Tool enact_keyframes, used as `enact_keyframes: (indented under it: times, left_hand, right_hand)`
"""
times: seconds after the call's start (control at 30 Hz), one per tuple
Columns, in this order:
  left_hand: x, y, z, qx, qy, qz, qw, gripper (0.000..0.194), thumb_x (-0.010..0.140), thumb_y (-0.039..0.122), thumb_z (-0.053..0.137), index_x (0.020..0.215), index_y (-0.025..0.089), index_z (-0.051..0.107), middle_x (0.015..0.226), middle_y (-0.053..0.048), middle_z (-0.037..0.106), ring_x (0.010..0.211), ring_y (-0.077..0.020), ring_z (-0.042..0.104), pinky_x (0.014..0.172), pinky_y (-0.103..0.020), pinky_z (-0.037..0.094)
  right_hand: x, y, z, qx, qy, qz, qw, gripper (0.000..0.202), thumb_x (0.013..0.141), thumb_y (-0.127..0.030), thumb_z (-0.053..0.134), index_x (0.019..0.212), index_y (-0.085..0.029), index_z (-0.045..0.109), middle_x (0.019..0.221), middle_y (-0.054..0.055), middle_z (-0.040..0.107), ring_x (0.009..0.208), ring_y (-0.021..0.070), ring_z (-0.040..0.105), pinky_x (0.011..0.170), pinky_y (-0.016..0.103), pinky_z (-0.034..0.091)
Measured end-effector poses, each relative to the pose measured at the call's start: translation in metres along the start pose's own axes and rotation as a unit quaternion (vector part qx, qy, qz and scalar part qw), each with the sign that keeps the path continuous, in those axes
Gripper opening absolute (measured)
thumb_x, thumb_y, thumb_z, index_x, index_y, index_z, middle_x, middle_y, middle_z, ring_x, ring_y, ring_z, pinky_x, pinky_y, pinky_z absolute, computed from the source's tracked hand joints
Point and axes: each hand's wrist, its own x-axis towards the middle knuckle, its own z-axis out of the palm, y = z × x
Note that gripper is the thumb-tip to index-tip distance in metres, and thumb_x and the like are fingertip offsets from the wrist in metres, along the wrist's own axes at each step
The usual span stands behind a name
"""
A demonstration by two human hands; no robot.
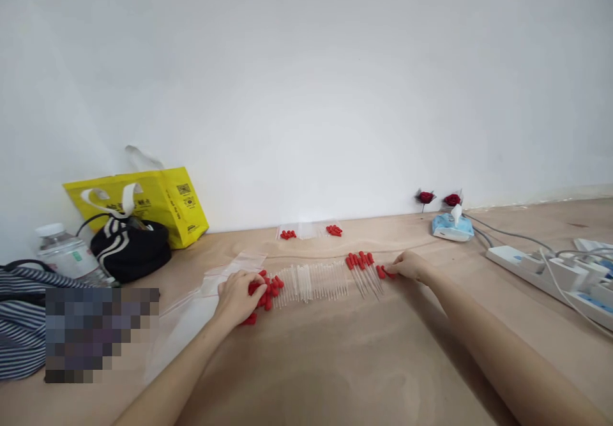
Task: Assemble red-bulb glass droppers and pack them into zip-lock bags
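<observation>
A row of clear droppers (313, 281) lies across the wooden table (335, 362). My left hand (238, 297) rests on a heap of loose red rubber bulbs (271, 289) at the row's left end, fingers curled over them. My right hand (409, 265) pinches a red-bulbed dropper (382, 273) at the right end, beside several assembled droppers with red bulbs (361, 262). Clear plastic bags (211, 285) lie flat under and left of my left hand.
Two small bags with red bulbs (311, 230) sit by the wall. A yellow bag (158, 202), black bag (129, 247), water bottle (64, 253) and striped cloth (22, 324) crowd the left. A wipes pack (450, 226), two red roses (438, 198) and power strips (555, 276) lie right.
</observation>
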Motion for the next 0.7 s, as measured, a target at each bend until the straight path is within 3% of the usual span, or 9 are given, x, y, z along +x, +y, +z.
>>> enact_keyframes:
  times: [0.17,0.33,0.5,0.7]
  left_hand:
    - [0.013,0.004,-0.003,-0.013,-0.027,0.078,0.997,0.016,0.077,0.025,0.050,0.077,0.024,0.066,0.085,-0.002,0.063,0.088,-0.0207,0.055,0.077,-0.033,0.036]
    - [0.031,0.017,-0.001,-0.002,-0.029,0.089,0.996,0.013,0.074,0.025,0.052,0.074,0.021,0.065,0.086,-0.003,0.063,0.090,-0.0211,0.054,0.080,-0.033,0.035]
    - [0.034,0.049,0.020,0.020,-0.030,0.042,0.998,0.014,0.071,0.030,0.055,0.069,0.021,0.066,0.083,-0.005,0.064,0.090,-0.0260,0.054,0.077,-0.039,0.035]
    - [0.035,0.070,0.039,0.056,-0.020,-0.024,0.998,0.030,0.068,0.044,0.055,0.065,0.017,0.067,0.086,-0.015,0.065,0.093,-0.0338,0.052,0.077,-0.044,0.031]
  right_hand:
    - [0.003,-0.003,0.004,0.011,-0.002,0.019,1.000,0.022,0.052,-0.027,0.066,0.037,-0.015,0.054,0.033,-0.002,0.044,0.038,0.0105,0.042,0.038,0.022,0.025]
    - [0.006,0.000,0.000,0.026,0.026,0.023,0.999,0.022,0.054,-0.023,0.062,0.037,-0.016,0.051,0.033,-0.001,0.042,0.039,0.0119,0.043,0.039,0.023,0.026]
    - [0.003,-0.009,0.002,0.055,0.065,-0.016,0.996,0.018,0.062,-0.025,0.056,0.048,-0.015,0.057,0.041,0.000,0.049,0.045,0.0129,0.049,0.042,0.022,0.028]
    - [-0.023,-0.033,0.027,0.089,0.144,-0.102,0.980,0.017,0.071,-0.028,0.047,0.075,-0.016,0.058,0.075,0.005,0.063,0.067,0.0141,0.056,0.058,0.021,0.038]
